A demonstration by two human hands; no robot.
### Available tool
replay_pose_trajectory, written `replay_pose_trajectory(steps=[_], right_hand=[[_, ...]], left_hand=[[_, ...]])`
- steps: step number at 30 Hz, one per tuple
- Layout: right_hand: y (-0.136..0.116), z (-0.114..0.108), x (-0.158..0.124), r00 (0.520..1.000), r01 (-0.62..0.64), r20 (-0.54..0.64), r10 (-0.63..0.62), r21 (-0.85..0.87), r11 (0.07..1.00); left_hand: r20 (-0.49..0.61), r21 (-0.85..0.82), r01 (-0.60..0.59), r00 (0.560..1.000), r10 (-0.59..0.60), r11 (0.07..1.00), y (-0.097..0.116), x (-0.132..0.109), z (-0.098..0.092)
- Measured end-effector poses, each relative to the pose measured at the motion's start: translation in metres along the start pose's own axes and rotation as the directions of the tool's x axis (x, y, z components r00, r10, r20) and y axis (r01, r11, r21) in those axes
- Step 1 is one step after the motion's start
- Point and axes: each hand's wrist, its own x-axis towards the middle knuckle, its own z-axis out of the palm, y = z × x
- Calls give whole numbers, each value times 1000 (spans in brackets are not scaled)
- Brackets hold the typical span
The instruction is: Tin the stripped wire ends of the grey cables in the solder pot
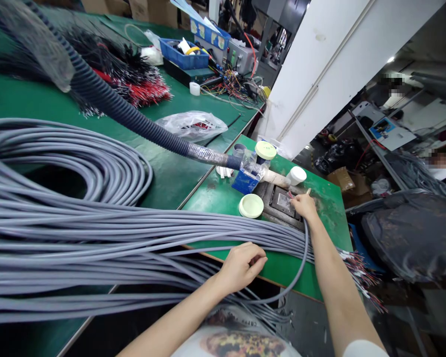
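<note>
A thick bundle of grey cables [96, 233] lies across the green bench and over its front edge. My left hand [243, 265] rests curled on the bundle near the edge, fingers closed on a cable. One grey cable [301, 267] loops away from the bundle up to my right hand [303, 204]. That hand pinches the cable's end, with thin coloured wires showing, over a metal tray [282, 201] set into the small green table. Stripped coloured wire ends [360, 275] of the other cables hang past the table on the right.
A dark corrugated hose [119, 106] runs across the bench to a fixture with a blue block [245, 181]. Pale round lids [251, 205], a white cup [296, 175], a plastic bag [193, 125], bundles of red and black wires [134, 79] and blue bins [184, 53] lie around. A white column stands behind.
</note>
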Motion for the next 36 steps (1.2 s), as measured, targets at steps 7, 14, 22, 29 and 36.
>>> replay_pose_trajectory(steps=[7,14,22,29,36], right_hand=[[-7,-29,-28,996,83,-56,-74,185,979],[-56,-41,-128,982,164,-60,-179,732,661],[-83,-27,-182,984,129,-52,-169,865,484],[-71,-17,-211,978,15,34,-206,972,235],[-70,-5,-222,981,-83,63,-184,991,-102]], left_hand=[[-17,-25,-7,1000,7,1000,1,-1,0],[-153,-512,224,926,-345,829,7,10,9],[-149,-905,110,823,-548,412,30,32,35],[-504,-505,-122,845,-178,854,35,28,14],[-431,-285,-237,897,97,929,30,17,19]])
